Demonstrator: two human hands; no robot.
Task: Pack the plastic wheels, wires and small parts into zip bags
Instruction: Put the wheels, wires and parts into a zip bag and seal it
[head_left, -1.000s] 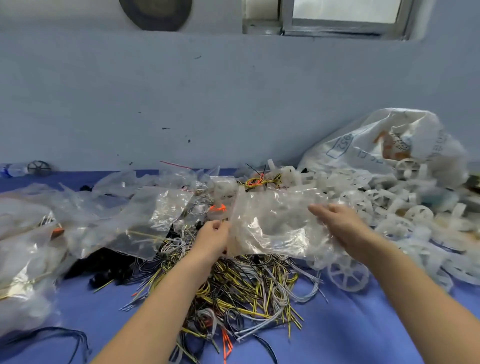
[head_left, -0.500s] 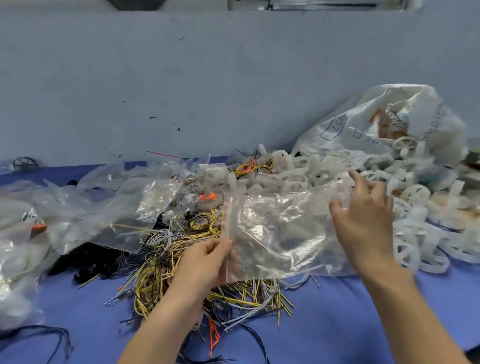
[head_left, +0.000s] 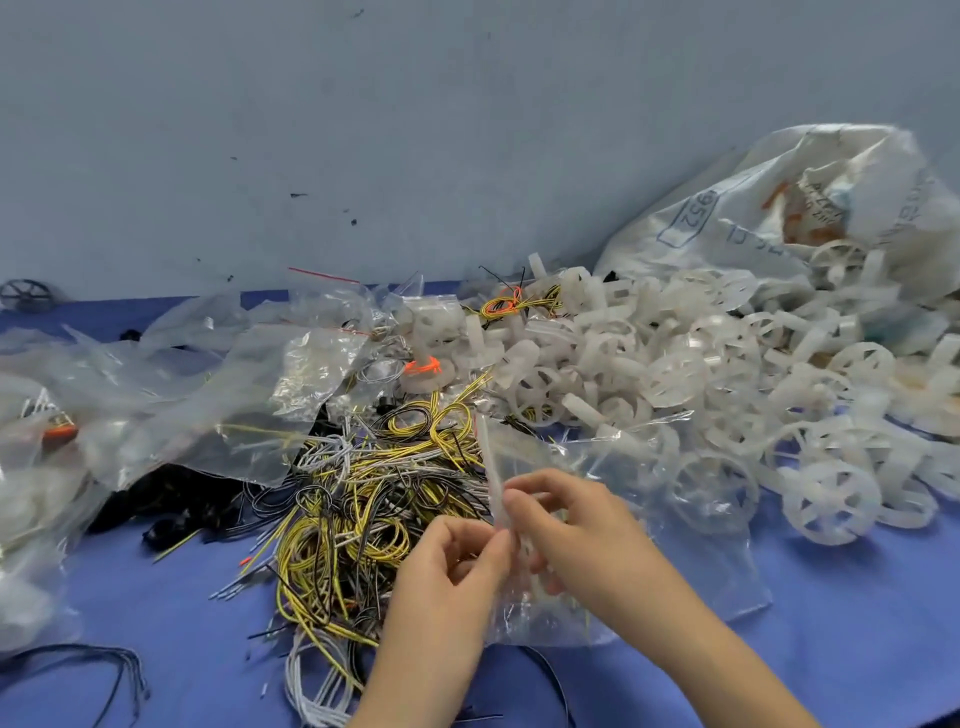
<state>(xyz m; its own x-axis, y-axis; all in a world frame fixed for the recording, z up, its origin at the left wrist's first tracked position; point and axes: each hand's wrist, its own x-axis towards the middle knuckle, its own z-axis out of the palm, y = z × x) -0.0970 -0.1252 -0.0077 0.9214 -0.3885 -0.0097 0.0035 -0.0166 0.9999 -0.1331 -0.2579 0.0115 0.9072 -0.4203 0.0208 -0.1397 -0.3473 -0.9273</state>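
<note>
A clear zip bag (head_left: 670, 525) lies over the blue table in front of me, its zip edge running up at the left. My left hand (head_left: 457, 566) pinches that zip edge from the left. My right hand (head_left: 576, 525) pinches the same edge from the right, fingers close to the left hand's. A tangle of yellow, black and grey wires (head_left: 374, 499) lies left of and under the bag. White plastic wheels (head_left: 831, 499) are heaped to the right and behind the bag.
Crumpled clear zip bags (head_left: 218, 395) cover the left of the blue table (head_left: 857, 623). A big white sack (head_left: 779, 208) leans on the grey wall at the back right. Black parts (head_left: 171, 504) lie under the left bags, and a dark wheel (head_left: 28, 295) sits far left.
My right hand has come from the bag's far right side to its zip edge beside the left hand. The bag has dropped lower and nearer to me; the camera has tilted down.
</note>
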